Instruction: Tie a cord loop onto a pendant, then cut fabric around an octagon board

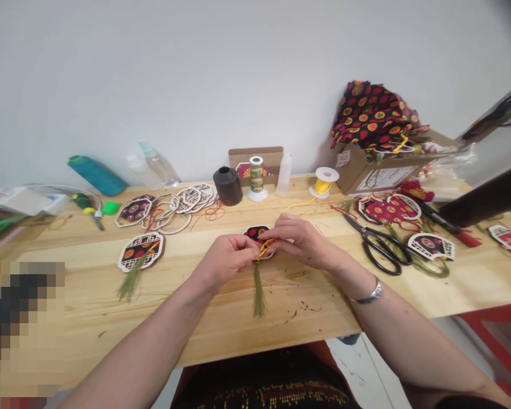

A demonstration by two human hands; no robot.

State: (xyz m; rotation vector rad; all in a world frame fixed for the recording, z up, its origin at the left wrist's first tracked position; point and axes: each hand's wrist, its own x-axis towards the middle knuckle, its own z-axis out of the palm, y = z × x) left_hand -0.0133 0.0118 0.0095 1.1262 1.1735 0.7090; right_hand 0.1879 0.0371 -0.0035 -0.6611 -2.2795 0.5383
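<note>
My left hand (232,255) and my right hand (300,238) meet over a small ornament (255,232) with dark patterned fabric and a pale wooden edge. Both hands are closed in a pinch on a yellow cord (264,247) in front of it. Below my fingertips a green tassel (259,292) hangs down over the tabletop. The cord's tail runs back toward a spool of yellow cord (323,183). My fingers cover much of the ornament, and the knot or loop between them is too small to make out.
Black-handled scissors (383,255) lie right of my hands, near more fabric ornaments (431,246). A tasselled ornament (140,251) lies to the left. Wooden frames (191,199), a black thread cone (227,186) and a box with fabric (377,167) stand behind.
</note>
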